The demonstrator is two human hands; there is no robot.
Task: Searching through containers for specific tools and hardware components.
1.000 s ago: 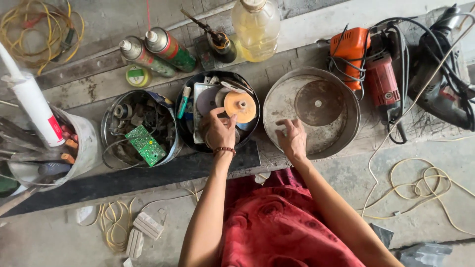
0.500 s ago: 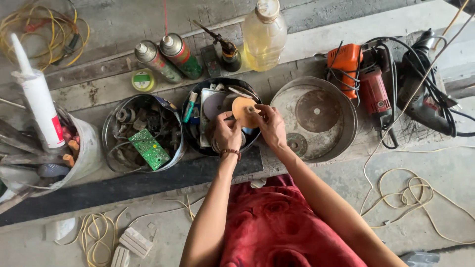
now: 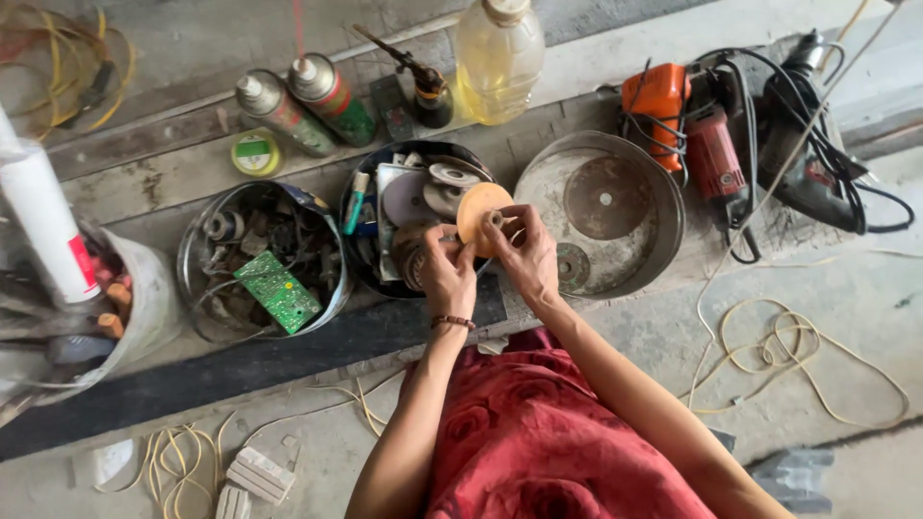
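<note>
Both my hands meet over the dark round tin [image 3: 361, 259] full of discs and small parts. My left hand [image 3: 444, 274] pinches the lower edge of an orange grinding disc [image 3: 478, 208], and my right hand [image 3: 524, 252] grips the same disc from the right, fingers at its centre. Grey discs [image 3: 411, 198] lie in the tin just left of it. To the right stands a shallow round metal pan [image 3: 642, 264] holding a large rusty disc [image 3: 606, 197] and a smaller one [image 3: 573, 266].
A tin [image 3: 197, 298] with a green circuit board [image 3: 279, 290] sits left, beside a white bucket [image 3: 144, 308] with a sealant tube [image 3: 43, 226]. Spray cans [image 3: 306, 104], an oil bottle [image 3: 497, 60] and power tools [image 3: 716, 144] line the ledge. Cables [image 3: 779, 351] lie on the floor.
My right hand left the metal pan and moved left to join my left hand. The orange disc has been lifted from the tin and is now held by both hands.
</note>
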